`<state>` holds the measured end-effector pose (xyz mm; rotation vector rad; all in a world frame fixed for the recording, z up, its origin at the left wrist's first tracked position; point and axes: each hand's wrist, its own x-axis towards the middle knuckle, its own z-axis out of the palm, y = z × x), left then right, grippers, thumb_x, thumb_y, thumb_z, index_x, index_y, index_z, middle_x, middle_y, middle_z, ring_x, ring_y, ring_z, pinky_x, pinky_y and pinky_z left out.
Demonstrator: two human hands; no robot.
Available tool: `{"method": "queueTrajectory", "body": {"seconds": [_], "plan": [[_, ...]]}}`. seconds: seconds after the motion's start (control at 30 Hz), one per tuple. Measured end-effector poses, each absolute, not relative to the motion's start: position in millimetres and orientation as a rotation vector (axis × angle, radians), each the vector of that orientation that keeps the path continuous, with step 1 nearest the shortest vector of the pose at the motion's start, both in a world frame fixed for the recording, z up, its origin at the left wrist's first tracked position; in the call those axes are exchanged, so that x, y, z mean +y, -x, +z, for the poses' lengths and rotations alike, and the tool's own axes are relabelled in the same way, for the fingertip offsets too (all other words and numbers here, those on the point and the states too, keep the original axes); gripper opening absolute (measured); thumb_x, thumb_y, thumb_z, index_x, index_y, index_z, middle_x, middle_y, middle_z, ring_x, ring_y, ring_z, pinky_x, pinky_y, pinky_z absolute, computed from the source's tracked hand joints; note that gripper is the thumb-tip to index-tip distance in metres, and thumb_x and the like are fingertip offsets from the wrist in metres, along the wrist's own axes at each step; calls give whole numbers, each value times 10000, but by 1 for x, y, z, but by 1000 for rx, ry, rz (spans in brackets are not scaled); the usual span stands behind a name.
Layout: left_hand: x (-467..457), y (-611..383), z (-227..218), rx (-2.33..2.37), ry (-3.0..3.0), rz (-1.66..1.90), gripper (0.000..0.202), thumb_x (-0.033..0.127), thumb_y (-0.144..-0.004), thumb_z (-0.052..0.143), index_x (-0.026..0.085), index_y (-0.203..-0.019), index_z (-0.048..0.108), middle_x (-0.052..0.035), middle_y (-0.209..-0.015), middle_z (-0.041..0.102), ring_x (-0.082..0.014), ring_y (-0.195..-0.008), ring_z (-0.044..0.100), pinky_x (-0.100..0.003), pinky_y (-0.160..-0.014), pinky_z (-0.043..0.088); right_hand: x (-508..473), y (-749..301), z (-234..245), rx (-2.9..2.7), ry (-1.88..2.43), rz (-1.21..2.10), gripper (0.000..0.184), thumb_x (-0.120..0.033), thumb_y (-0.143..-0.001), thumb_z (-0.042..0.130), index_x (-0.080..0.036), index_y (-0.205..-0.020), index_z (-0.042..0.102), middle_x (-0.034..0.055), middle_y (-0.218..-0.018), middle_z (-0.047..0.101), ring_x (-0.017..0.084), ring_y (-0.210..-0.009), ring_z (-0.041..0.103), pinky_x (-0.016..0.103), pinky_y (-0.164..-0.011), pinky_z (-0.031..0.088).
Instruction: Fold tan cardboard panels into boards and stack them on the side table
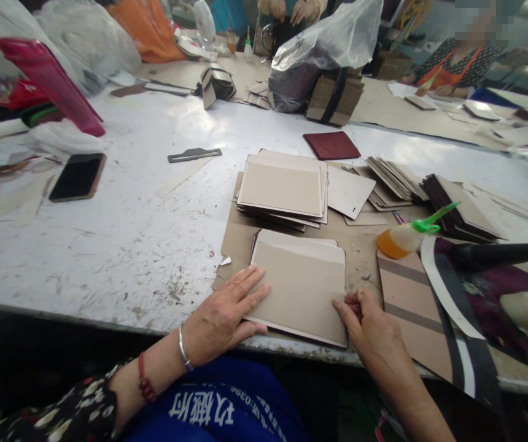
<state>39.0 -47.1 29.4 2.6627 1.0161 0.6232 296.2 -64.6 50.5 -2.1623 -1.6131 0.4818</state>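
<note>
A flat beige panel [301,291] with thin dark edges lies at the table's front edge, a paler strip along its far side. My left hand [227,308] rests on the panel's left side, fingers outstretched and thumb near the front corner. At the right edge, my right hand [374,325] pinches the panel between thumb and bent fingers. Just beyond it sits a stack of similar beige panels [282,187]. Brown card [236,245] shows beneath both. To the right, a squeeze bottle [395,240] of orange liquid with a green nozzle leans over.
A phone [77,177] and a grey metal template [194,155] lie to the left. Farther back are a maroon piece [331,145] and a plastic-covered bundle [291,80]. Dark-edged panels [462,205] and striped pieces [411,307] crowd the right. Other people sit across the table.
</note>
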Motion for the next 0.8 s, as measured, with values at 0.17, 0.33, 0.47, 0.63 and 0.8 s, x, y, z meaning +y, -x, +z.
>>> {"method": "queueTrajectory", "body": {"seconds": [0.17, 0.33, 0.47, 0.63, 0.8], "plan": [[-48, -41, 29, 1029, -2630, 637, 478, 349, -842, 485, 110, -1247, 398, -174, -1342, 332, -259, -1286, 208, -455, -1014, 326, -63, -294, 56, -1614, 2201, 501, 228, -462, -620, 406, -236, -653, 406, 45, -590, 582, 212, -542, 570, 308, -529, 409], [-50, -40, 28, 1054, -2618, 612, 465, 344, -845, 480, 115, -1244, 407, -165, -1355, 316, -257, -1291, 193, -455, -1016, 325, -63, -294, 55, -1622, 2200, 480, 228, -468, -621, 407, -242, -651, 402, 47, -586, 590, 221, -537, 583, 309, -513, 413], [-51, -39, 27, 1071, -2629, 577, 492, 368, -835, 490, 121, -1251, 402, -157, -1360, 310, -252, -1293, 188, -446, -1016, 330, -63, -299, 49, -1642, 2131, 445, 221, -467, -635, 419, -247, -636, 406, 38, -575, 596, 215, -500, 583, 298, -475, 414], [-51, -39, 29, 1078, -2686, 584, 495, 375, -830, 494, 121, -1247, 408, -159, -1354, 321, -254, -1289, 202, -457, -1009, 332, -63, -304, 43, -1683, 2116, 457, 215, -458, -658, 428, -244, -640, 418, 24, -543, 587, 215, -489, 585, 288, -455, 414], [-49, -42, 28, 1048, -2781, 625, 481, 332, -851, 469, 113, -1269, 376, -132, -1355, 331, -257, -1287, 207, -475, -998, 338, -66, -306, 42, -1727, 2120, 508, 179, -411, -723, 433, -233, -700, 423, 21, -604, 610, 200, -561, 604, 270, -510, 428]]}}
